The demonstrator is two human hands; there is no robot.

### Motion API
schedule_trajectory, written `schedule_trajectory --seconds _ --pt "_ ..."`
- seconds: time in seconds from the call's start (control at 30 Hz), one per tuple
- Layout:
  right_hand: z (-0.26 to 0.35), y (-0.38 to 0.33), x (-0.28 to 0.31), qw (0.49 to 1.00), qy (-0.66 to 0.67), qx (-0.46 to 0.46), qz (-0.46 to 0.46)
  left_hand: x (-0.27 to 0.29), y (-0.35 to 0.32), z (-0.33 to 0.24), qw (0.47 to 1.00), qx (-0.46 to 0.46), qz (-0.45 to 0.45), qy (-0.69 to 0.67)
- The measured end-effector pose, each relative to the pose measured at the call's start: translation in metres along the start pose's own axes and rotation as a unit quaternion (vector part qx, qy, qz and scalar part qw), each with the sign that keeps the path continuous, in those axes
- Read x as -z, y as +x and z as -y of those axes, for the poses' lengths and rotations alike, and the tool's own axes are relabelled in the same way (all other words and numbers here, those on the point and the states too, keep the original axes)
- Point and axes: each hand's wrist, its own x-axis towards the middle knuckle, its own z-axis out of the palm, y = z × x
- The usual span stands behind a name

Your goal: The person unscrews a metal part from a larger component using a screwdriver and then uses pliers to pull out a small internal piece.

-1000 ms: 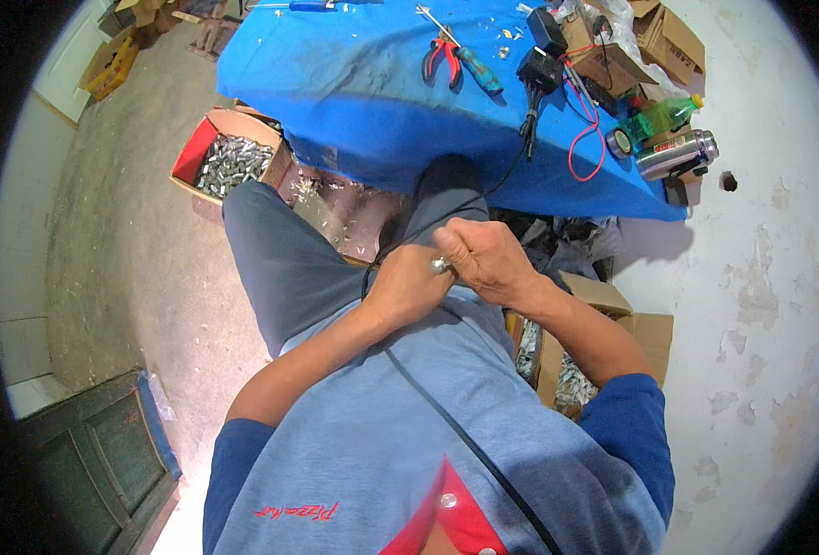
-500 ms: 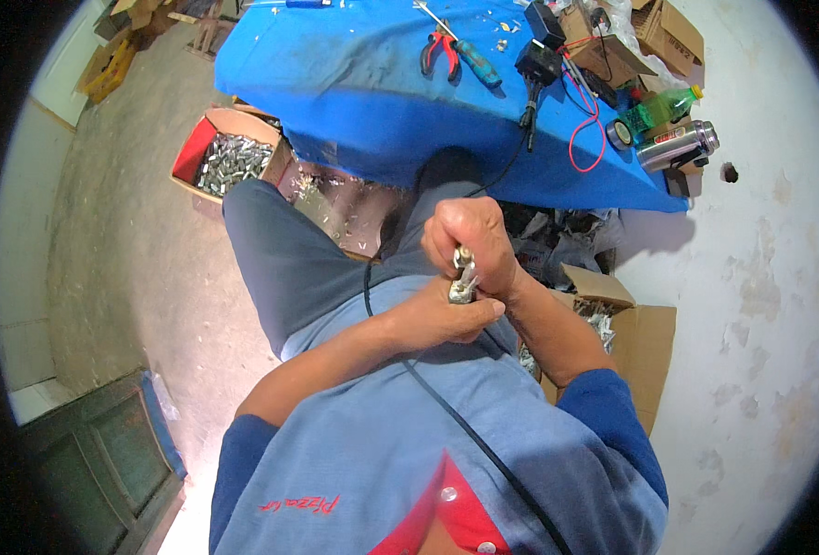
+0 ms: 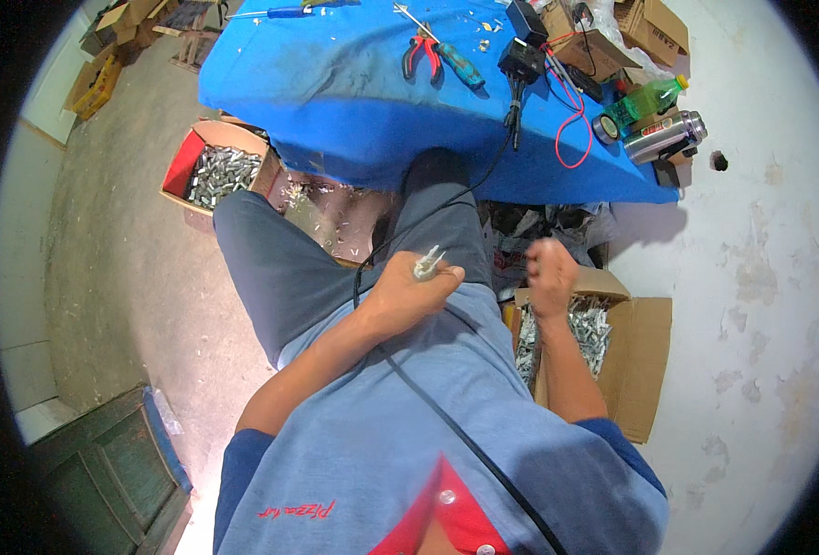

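My left hand point(image 3: 408, 294) is closed around a small whitish metal piece with thin prongs point(image 3: 427, 265), which sticks up out of the fist over my lap. My right hand point(image 3: 550, 277) is apart from it, off to the right, near the inner edge of an open cardboard box point(image 3: 645, 370). Its fingers are curled and slightly blurred; anything inside them is hidden. Many silvery-white small pieces point(image 3: 591, 335) lie in that box, below the right hand and wrist.
A blue-covered table point(image 3: 335, 102) stands ahead, bearing red-handled pliers point(image 3: 422, 57), a screwdriver point(image 3: 460, 67), a black adapter point(image 3: 521, 60), a green bottle point(image 3: 645, 104) and a steel flask point(image 3: 664, 137). Left of my knee, a carton point(image 3: 186, 153) holds metal parts. A black cable point(image 3: 446, 402) crosses my body.
My right hand has come away from the left and moved right, toward the box. The left hand has shifted slightly left, still gripping the pronged piece. The view has shifted a little.
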Motion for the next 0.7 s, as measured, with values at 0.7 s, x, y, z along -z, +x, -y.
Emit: schedule_trajectory --seconds 0.7 --pt "0.062 -0.012 -0.066 0.966 0.112 0.025 0.233 -0.007 0.014 0.024 0.982 -0.012 -0.130 0.139"
